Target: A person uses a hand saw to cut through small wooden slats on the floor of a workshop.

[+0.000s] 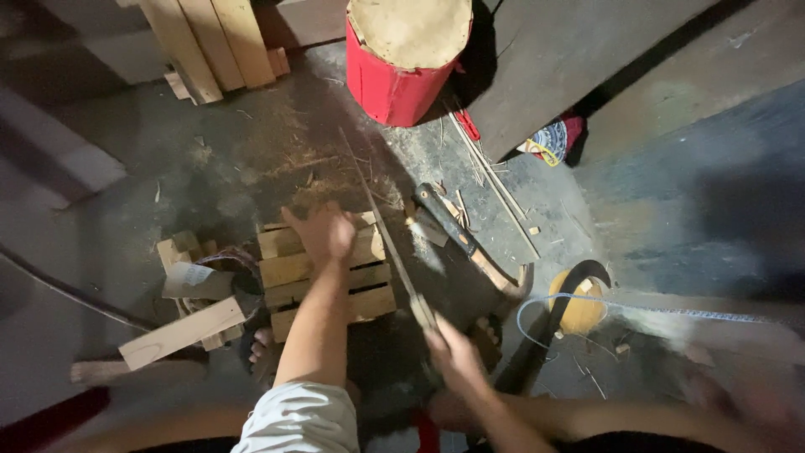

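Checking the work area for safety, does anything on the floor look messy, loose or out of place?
Yes. Wood shavings and splinters lie scattered over the floor beyond the wooden block stack. A hatchet lies loose on the floor beside the long blade the right hand grips. The left hand presses on the stack.

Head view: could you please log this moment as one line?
left hand: flat on wooden block stack | right hand: grips thin bamboo strip | hatchet: on floor

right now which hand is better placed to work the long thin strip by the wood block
Right. The right hand already grips the near end of the long thin strip, which runs past the slatted wood block. The left hand rests flat on that block, apparently steadying it.
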